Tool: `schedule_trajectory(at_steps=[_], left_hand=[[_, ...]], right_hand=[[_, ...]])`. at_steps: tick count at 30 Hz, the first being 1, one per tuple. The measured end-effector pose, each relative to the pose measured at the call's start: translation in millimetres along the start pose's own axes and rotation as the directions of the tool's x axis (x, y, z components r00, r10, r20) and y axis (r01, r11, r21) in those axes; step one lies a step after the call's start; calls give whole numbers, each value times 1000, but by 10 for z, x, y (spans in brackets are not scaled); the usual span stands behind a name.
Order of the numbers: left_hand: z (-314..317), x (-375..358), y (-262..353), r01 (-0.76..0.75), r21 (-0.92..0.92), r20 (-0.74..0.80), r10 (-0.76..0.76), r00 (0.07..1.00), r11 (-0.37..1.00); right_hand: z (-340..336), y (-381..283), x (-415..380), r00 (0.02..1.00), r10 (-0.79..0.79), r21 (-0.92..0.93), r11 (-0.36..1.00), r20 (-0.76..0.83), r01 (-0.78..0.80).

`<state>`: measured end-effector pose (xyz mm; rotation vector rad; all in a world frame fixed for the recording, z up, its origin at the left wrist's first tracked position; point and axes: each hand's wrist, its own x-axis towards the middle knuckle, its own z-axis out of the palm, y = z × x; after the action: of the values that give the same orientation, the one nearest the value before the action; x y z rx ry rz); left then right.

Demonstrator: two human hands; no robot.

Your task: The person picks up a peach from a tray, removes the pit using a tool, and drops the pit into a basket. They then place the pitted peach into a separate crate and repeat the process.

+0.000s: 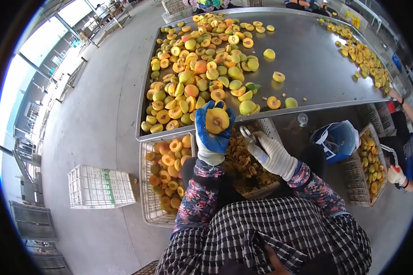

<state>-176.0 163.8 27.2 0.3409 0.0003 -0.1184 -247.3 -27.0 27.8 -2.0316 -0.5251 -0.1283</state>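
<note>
My left hand (pixel 214 128), in a blue-coated glove, holds a yellow peach half (pixel 217 120) with its cut face up and a brown centre showing. To its right, my right hand (pixel 274 155), in a white knit glove, grips a small metal pitting tool (pixel 248 134) with a curved, loop-like end. The tool is apart from the peach half. Beneath the hands, a crate (pixel 271 129) contains many brown pits and scraps (pixel 248 167). Left of it stands a crate (pixel 145 201) of orange peach halves (pixel 167 169).
A metal table (pixel 307 59) ahead bears a large heap of peach halves (pixel 202 64) and another pile (pixel 360 57) at its right. A white crate (pixel 101 188) lies on the left floor. A blue bucket (pixel 337 140) and a co-worker's gloved hand (pixel 396 175) are at right.
</note>
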Motion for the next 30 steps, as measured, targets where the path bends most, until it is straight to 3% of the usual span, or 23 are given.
schedule_trajectory(at_steps=[2,3,4,7,9,11,13,15,18,20,23,25,27,28,30], left_hand=[[62,-69,-49,-3,16,30,3,1000,1000],[19,-85,-103,-189,332,115,159,981,924],[-13,-119,-164,-365,593,242,274,931,718],[56,-234,-172,-445,677,385,233,893,587],[-56,-211,-172,-570,798,519,259,815,197],[-151,-183,-210,-561,807,504,280,817,185],[-15,-217,-239,-479,771,383,296,875,418],[189,-305,-262,-262,535,159,209,965,803],[119,-316,-252,-287,702,182,225,957,652],[187,-387,-265,-287,686,173,234,957,668],[232,-438,-166,-290,829,260,131,957,479],[211,-381,-99,-131,831,152,5,988,541],[151,-294,-110,221,583,-102,-199,975,782],[48,-274,-168,10,576,146,-115,983,817],[2,-295,-309,-374,807,317,200,927,456]], right_hand=[[-70,-242,110,1000,-17,-124,992,11,18],[-88,-332,155,999,1,-199,980,36,6],[-80,-383,184,998,21,-270,963,58,-5],[19,-404,216,997,-67,-436,898,-22,51],[68,-366,233,989,-135,-459,883,-55,95],[133,-305,223,982,-167,-457,883,-83,111],[174,-280,217,981,-172,-463,879,-87,113],[169,-267,198,990,-130,-471,878,-58,88],[168,-233,158,999,-39,-477,878,23,45],[147,-176,126,998,-42,-473,879,55,64],[60,-189,74,992,15,-429,902,122,39],[80,-61,-1,992,23,-335,942,125,20],[85,19,-30,994,16,-220,975,111,9],[76,42,-22,996,4,-152,988,94,10],[92,-1,-28,999,-13,-10,1000,35,13]])
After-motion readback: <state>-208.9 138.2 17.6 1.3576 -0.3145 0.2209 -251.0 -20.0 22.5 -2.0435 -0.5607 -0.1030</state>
